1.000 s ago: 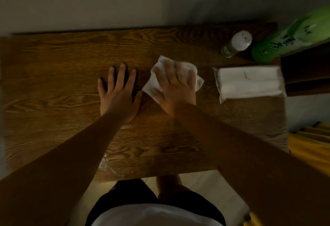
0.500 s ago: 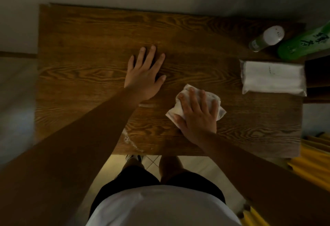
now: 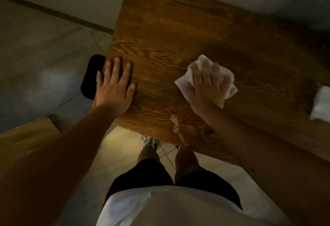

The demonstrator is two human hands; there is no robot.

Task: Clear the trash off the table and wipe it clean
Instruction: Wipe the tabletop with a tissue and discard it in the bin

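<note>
A dark wooden table (image 3: pixel 160 34) fills the upper middle of the head view, seen at a slant. My right hand (image 3: pixel 207 89) presses flat on a crumpled white tissue (image 3: pixel 230 81) in the middle of the tabletop. My left hand (image 3: pixel 114 89) lies flat with fingers spread at the table's left edge and holds nothing. A pale worn or stained patch (image 3: pixel 175 127) shows on the wood near the front edge, between my two arms.
A white tissue pack (image 3: pixel 321 102) lies at the right edge of the view. A black object (image 3: pixel 90 77) sits on the floor just left of the table. Something yellowish (image 3: pixel 26 136) is at lower left. My legs and a shoe (image 3: pixel 148 140) stand below the front edge.
The view has swung left, so the bottles are out of sight. My right hand slid the tissue across the table. My left hand shifted to the table's left edge.
</note>
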